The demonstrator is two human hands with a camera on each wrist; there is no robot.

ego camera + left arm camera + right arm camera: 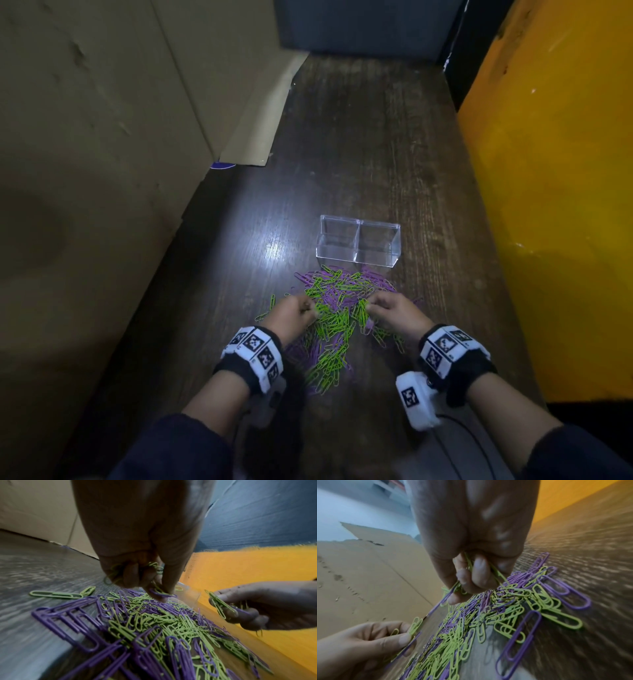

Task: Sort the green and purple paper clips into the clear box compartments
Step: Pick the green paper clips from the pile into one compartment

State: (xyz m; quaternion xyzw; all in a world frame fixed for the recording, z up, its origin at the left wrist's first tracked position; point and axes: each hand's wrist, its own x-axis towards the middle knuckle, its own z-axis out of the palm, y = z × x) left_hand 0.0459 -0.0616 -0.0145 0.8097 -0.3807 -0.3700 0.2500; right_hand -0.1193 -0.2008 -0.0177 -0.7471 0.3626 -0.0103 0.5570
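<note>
A mixed pile of green and purple paper clips (337, 315) lies on the dark wooden table (359, 154), just in front of the clear two-compartment box (358, 244); both compartments look bare. My left hand (296, 313) hovers over the pile's left side with fingers curled round several green clips (152, 566) and a purple clip (161, 594) pinched at the tips. My right hand (390, 310) is over the pile's right side, gripping a bunch of green clips (471, 566) with a purple one (447, 596) among them.
Cardboard sheets (102, 154) lean along the table's left side. A yellow wall (555, 205) runs close along the right, and a dark panel (363, 24) closes the far end. A few stray green clips (54, 595) lie left of the pile.
</note>
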